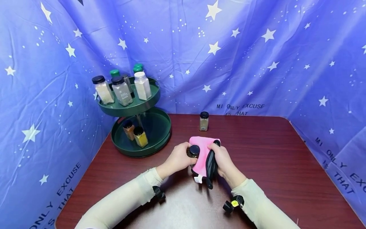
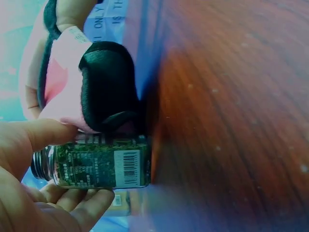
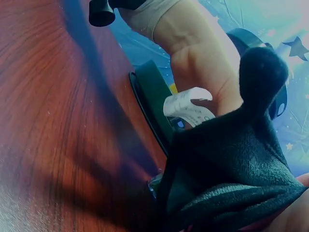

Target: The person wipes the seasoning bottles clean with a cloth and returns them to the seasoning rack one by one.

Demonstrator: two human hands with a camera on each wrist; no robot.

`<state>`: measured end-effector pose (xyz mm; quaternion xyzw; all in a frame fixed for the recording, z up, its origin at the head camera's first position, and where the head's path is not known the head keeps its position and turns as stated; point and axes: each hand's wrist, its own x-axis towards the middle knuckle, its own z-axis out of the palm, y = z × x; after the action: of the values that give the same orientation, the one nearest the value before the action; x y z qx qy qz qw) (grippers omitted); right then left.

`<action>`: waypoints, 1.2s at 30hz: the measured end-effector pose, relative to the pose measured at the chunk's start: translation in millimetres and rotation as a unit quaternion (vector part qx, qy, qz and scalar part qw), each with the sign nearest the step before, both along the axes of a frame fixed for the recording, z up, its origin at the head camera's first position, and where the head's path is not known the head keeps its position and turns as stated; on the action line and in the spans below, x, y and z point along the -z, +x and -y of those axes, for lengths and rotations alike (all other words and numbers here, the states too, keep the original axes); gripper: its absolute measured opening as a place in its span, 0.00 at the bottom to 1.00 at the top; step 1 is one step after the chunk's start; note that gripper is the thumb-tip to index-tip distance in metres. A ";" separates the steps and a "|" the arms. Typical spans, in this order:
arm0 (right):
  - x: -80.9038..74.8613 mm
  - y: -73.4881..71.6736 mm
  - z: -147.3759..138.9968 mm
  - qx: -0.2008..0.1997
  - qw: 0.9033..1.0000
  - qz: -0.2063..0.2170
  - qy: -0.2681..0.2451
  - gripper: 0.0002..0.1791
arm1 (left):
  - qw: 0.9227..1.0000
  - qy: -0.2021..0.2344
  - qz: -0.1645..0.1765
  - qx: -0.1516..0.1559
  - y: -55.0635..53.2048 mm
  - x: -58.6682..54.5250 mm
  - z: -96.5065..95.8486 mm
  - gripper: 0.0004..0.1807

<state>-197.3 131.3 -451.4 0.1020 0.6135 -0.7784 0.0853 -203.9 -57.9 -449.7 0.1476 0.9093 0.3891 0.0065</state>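
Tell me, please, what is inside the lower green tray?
An orange-brown jar and a yellow jar stand in the lower tray. The upper tray covers part of its back, so whether anything stands there cannot be seen.

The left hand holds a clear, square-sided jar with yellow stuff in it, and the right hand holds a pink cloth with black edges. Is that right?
Not quite: the clear, square-sided jar has green stuff in it, not yellow, as the left wrist view shows. The left hand does hold it, and the right hand holds the pink cloth with black edges.
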 end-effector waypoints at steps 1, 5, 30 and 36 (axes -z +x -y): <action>-1.6 0.5 0.3 0.004 1.000 0.000 -0.003 0.09 | 1.000 0.003 -0.003 0.000 0.1 1.0 0.1 0.23; -6.8 1.9 1.0 0.005 1.000 -0.004 -0.011 0.09 | 1.000 0.005 -0.012 0.002 0.6 3.9 -0.7 0.22; -21.2 8.9 0.0 0.021 0.999 -0.043 0.013 0.09 | 0.996 0.079 -0.001 -0.032 4.7 13.3 3.2 0.25; -23.2 8.4 -2.3 0.050 0.997 -0.058 0.012 0.12 | 0.986 0.155 0.003 -0.058 7.6 3.3 3.5 0.28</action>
<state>-189.0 133.7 -428.2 0.0882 0.6210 -0.7788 0.0093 -196.2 -61.5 -452.9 0.0930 0.8451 0.5252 -0.0362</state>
